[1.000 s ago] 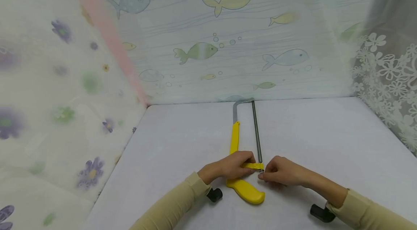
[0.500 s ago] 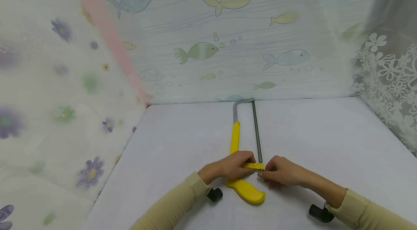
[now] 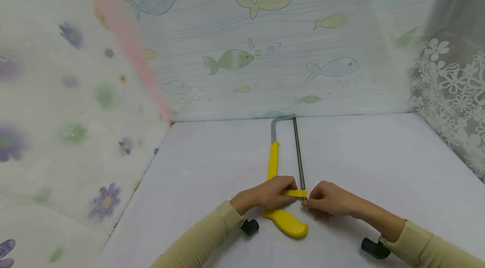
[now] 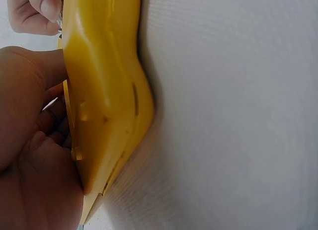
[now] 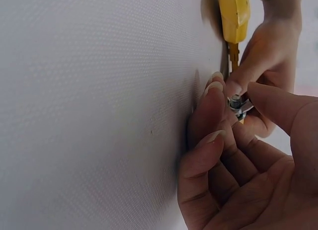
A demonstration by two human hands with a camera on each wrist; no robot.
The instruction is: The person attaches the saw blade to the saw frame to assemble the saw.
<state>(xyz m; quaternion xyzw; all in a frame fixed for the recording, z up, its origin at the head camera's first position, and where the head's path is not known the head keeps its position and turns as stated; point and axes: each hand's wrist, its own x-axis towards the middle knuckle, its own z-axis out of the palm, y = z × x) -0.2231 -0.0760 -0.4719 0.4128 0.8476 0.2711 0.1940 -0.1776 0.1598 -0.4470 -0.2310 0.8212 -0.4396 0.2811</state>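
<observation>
A hacksaw (image 3: 288,222) with a yellow handle and grey front frame lies on the white table, its dark blade (image 3: 298,150) on the right side. My left hand (image 3: 273,190) grips the yellow frame just above the handle. In the left wrist view, the thumb and palm of that hand (image 4: 30,120) press against the yellow body. At the blade's near end, my right hand (image 3: 329,199) pinches a small metal wing nut (image 5: 237,105) between thumb and fingers. The other right fingers curl loosely close over the cloth.
White cloth covers the table (image 3: 212,154), which ends at a fish-patterned curtain (image 3: 235,49) behind the saw's tip. A flowered curtain (image 3: 75,103) hangs at left, lace (image 3: 454,91) at right. Black wrist mounts (image 3: 250,227) sit under both forearms.
My right thumb and fingers shift slightly back and forth at the wing nut. The hacksaw and my left hand stay in place.
</observation>
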